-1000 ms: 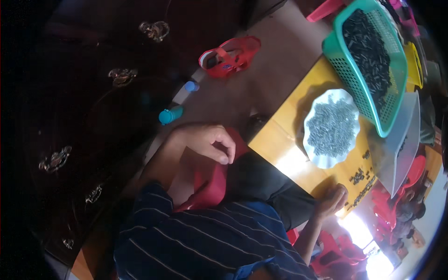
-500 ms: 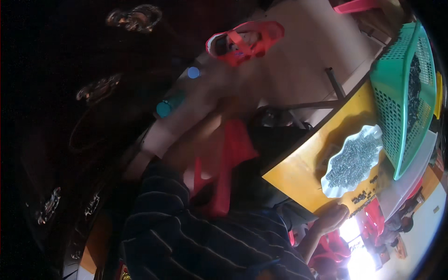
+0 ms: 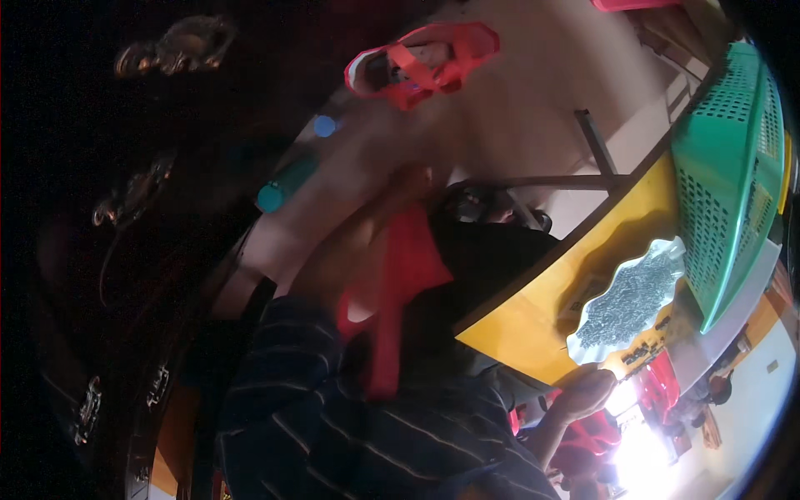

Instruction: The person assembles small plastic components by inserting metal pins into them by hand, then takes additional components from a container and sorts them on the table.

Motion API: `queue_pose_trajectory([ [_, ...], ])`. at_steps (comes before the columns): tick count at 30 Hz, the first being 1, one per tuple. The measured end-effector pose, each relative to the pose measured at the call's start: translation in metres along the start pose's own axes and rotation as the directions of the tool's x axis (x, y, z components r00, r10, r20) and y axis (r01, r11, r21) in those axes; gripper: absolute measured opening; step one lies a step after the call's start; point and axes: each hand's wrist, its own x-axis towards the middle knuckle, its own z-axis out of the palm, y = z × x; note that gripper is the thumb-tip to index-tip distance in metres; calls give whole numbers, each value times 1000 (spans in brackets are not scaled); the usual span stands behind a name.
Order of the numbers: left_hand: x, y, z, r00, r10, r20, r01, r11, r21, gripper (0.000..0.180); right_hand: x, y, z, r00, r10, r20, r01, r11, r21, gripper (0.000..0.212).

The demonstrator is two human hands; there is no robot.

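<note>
My left arm, in a dark striped sleeve, reaches out over the floor beside a red plastic stool. My left hand (image 3: 410,182) is dim and smeared, so its fingers do not show clearly. At the corner of a yellow table (image 3: 521,337), my right hand (image 3: 586,393) has its fingers curled together; anything inside them is hidden. Just beyond that hand lies a white wavy-edged dish (image 3: 575,348) filled with many small, thin, silvery pieces. Small black parts (image 3: 646,348) are scattered on the table beside the dish.
A green perforated basket (image 3: 721,167) stands at the table's far right. The red stool (image 3: 387,308) is close to my left arm. On the floor are a red bag (image 3: 433,71) and bottles with a blue cap (image 3: 325,126) and teal cap (image 3: 269,197). Dark furniture fills the left.
The whole view has shifted slightly, and less of the basket's inside shows. My left hand appears a little farther out and less blurred. My right hand stays by the table corner.
</note>
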Motion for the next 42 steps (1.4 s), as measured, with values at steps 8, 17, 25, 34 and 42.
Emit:
queue_pose_trajectory([
  [8,-25,-68,-8,995,49,-87,-61,988,-139,35,-4,-15,17,896,438,71,-357,616,703,25],
  [17,-67,-73,-20,999,30,-37,-27,997,73,42,-13,3,14,856,399,329,-404,116,907,25],
  [25,-64,-97,2,859,456,-233,-355,859,370,40,-6,-22,-10,907,330,261,-333,186,924,26],
  [34,-58,32,-71,860,239,-450,-27,903,428,59,-12,5,7,944,279,177,-256,279,926,27],
  [42,-49,47,-222,601,308,-737,306,764,568,47,-9,-4,17,930,321,180,-286,324,902,28],
])
